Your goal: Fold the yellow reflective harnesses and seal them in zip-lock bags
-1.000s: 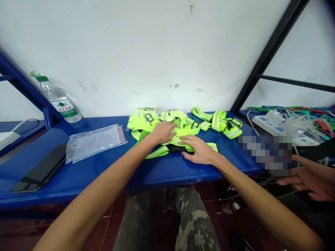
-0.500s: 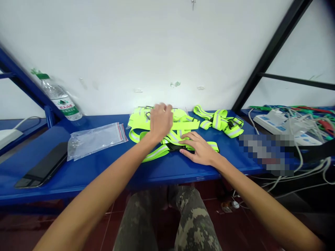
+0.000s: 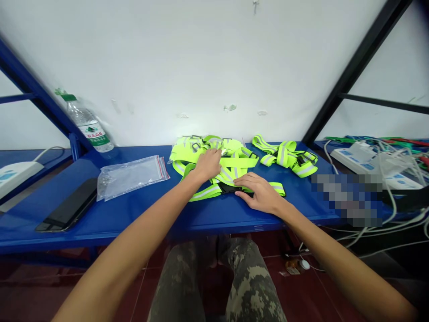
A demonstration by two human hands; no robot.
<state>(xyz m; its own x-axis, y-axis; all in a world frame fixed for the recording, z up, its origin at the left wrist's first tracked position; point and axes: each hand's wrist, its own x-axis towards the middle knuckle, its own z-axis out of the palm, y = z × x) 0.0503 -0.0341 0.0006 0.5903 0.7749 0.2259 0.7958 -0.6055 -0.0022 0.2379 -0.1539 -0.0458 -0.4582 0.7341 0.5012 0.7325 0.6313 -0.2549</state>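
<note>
A pile of yellow-green reflective straps (image 3: pixel 187 150) with silver-grey stripes and black buckles lies on the blue table. My left hand (image 3: pixel 209 164) is on the middle of the pile, its fingers curled down and closed on a strap; the fingertips are partly hidden. My right hand (image 3: pixel 258 192) rests nearly flat on the front straps, fingers extended and thumb apart. Just beside its thumb is a black buckle (image 3: pixel 229 188). A separate bundle of reflective straps (image 3: pixel 284 156) lies to the right, untouched.
Clear zip bags (image 3: pixel 134 176) with red seals and a black phone (image 3: pixel 69 205) lie on the left of the blue table (image 3: pixel 134 219). A water bottle (image 3: pixel 92 127) leans near the wall. At right are a white power strip (image 3: pixel 362 163), tangled cables and a blurred patch.
My left hand has come down from above the pile onto the straps, its fingers curling in. The right hand's fingers have drawn closer together. The view has shifted slightly left.
</note>
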